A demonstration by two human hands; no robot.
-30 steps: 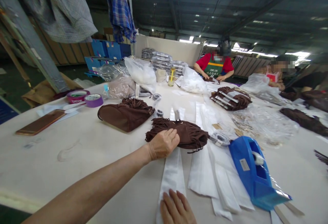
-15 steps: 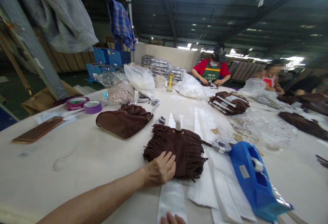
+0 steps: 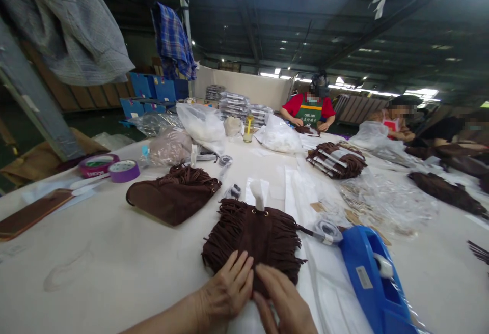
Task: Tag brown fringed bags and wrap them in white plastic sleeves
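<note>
Across the wide table point(image 3: 110, 257), the fringed brown bag point(image 3: 260, 234) wants an even, light press: I should spread the pressure over the plain middle panel, not over the loose fringe, which could fold under or bunch. My left hand point(image 3: 229, 288) serves best as a flat weight while my right hand point(image 3: 286, 298) smooths or straightens the lower edge, with no tug that would skew the panel. The pale upright piece point(image 3: 258, 195) at the top and the metal eyelets point(image 3: 266, 213) are best left centred.

The bag lies flat just beyond my hands, its top facing away from me, with the blue tape dispenser point(image 3: 376, 278) to its right. My left fingers lie side by side on its lower left part, flat and clamped on nothing. My right hand is at the lower edge, thumb apart from the fingers; it is slightly blurred, and I cannot tell how firmly it touches.
</note>
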